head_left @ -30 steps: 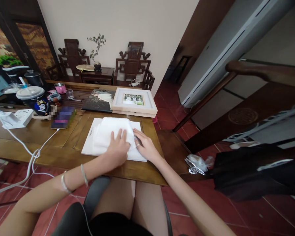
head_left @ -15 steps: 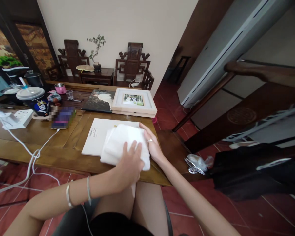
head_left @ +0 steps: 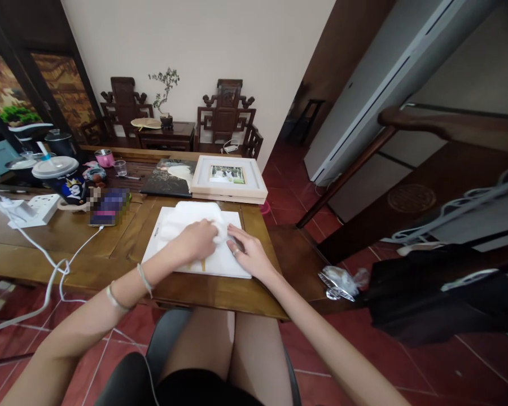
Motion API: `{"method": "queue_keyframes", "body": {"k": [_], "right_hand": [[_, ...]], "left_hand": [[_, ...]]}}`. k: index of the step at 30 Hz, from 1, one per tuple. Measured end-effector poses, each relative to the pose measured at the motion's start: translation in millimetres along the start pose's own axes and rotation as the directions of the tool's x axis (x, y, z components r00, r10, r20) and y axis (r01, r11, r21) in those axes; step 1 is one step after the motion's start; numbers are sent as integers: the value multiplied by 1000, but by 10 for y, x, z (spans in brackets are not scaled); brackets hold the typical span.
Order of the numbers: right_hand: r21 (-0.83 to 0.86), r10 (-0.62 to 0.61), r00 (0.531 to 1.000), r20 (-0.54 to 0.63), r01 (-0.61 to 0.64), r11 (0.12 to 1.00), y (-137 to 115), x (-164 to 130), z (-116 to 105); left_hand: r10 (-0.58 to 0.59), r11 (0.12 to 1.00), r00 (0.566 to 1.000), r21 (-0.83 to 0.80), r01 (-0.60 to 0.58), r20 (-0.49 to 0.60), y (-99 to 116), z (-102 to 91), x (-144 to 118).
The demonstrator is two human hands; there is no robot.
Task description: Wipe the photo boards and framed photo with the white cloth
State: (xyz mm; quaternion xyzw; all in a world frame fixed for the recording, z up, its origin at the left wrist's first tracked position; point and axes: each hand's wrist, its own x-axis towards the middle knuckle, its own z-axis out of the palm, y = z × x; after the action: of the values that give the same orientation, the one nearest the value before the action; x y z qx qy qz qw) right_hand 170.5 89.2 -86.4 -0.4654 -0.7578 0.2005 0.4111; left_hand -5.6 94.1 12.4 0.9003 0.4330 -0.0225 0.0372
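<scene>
A flat white board (head_left: 228, 260) lies on the wooden table (head_left: 110, 254) in front of me. A folded white cloth (head_left: 186, 217) rests on its far half. My left hand (head_left: 197, 239) presses down on the cloth, fingers curled into it. My right hand (head_left: 248, 256) lies flat on the board's right part, a ring on one finger, holding it still. A small tan mark shows on the board just below my left hand.
Behind the board sit a white framed photo (head_left: 228, 176) and a dark picture (head_left: 169, 176). To the left are a blurred phone (head_left: 108, 206), a white power strip (head_left: 29, 208) with trailing cable, cups and a pot. Carved chairs line the wall. A dark stool (head_left: 298, 256) stands right.
The cloth was pulled to the board's near right corner half a second ago; now my left hand has pushed it back up onto the far half. My right hand returned to the board.
</scene>
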Motion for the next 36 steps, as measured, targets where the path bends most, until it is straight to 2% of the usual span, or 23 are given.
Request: {"method": "queue_keyframes", "body": {"k": [2,4,8,12,17,20,23,26,29,31,33,36], "right_hand": [[-13,-7,1000,3,7,1000,5,4,2],[-30,-17,1000,12,18,999,1,9,-2],[-79,-33,999,32,36,996,-20,16,-19],[-87,-43,998,38,46,995,-22,14,-27],[-63,-48,999,18,49,997,11,8,-6],[-42,-35,999,14,35,999,16,9,9],[-17,-25,1000,-5,25,1000,12,12,19],[-14,-20,1000,-18,20,1000,15,12,17],[-23,-22,1000,6,22,999,19,5,4],[-26,-21,1000,21,21,999,18,2,-4],[-32,-25,999,24,25,999,15,0,-5],[-40,-24,1000,9,24,999,12,0,8]], "left_hand": [[49,999,999,-16,-50,-23,-140,-41,220],[92,995,995,-26,-93,-46,-170,-76,403],[158,987,986,-27,-160,-51,-39,-123,671],[171,985,984,-11,-172,-50,-1,-33,757],[84,995,993,55,-79,-87,-160,165,631],[29,993,994,116,-17,-107,-161,214,497],[3,986,995,168,14,-100,16,245,266],[-17,975,998,220,32,-67,329,306,-105],[38,951,998,308,-22,-47,613,361,-491],[78,950,997,303,-70,-15,686,358,-631],[92,960,996,263,-92,12,634,325,-615],[61,977,998,205,-56,-21,378,270,-329]]}}
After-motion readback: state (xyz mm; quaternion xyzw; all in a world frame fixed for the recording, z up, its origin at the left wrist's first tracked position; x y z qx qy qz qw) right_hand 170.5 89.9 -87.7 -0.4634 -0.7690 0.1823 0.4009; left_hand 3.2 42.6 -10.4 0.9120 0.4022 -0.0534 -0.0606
